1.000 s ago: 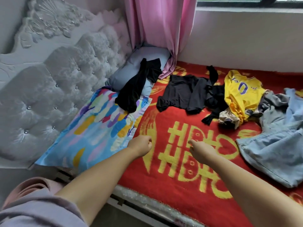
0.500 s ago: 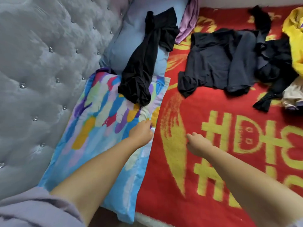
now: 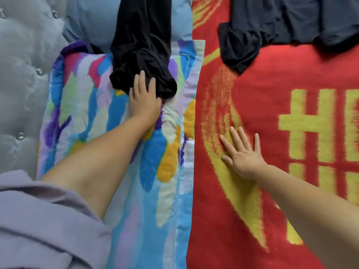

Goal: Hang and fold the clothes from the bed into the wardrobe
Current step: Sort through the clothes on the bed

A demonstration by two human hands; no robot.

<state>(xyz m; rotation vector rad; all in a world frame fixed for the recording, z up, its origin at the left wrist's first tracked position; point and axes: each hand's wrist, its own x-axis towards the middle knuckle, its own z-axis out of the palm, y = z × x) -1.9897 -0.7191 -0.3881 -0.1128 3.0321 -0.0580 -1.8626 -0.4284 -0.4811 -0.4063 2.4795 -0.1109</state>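
A long black garment (image 3: 141,45) lies across a blue-grey pillow (image 3: 93,18) and a colourful feather-print pillow (image 3: 87,113). My left hand (image 3: 144,98) rests on the bunched lower end of this garment, fingers straight on the cloth. My right hand (image 3: 242,152) presses flat on the red blanket (image 3: 281,70), fingers spread, holding nothing. A second dark garment (image 3: 291,22), crumpled, lies on the blanket at the top right, apart from both hands.
A tufted grey headboard (image 3: 25,65) runs along the left side. The red blanket carries large yellow lettering at the right. My lilac sleeve (image 3: 38,220) fills the lower left corner.
I have leaned in closer over the bed. My left hand moved forward from the colourful pillow onto the black garment. My right hand opened from a loose fist and now lies flat on the blanket.
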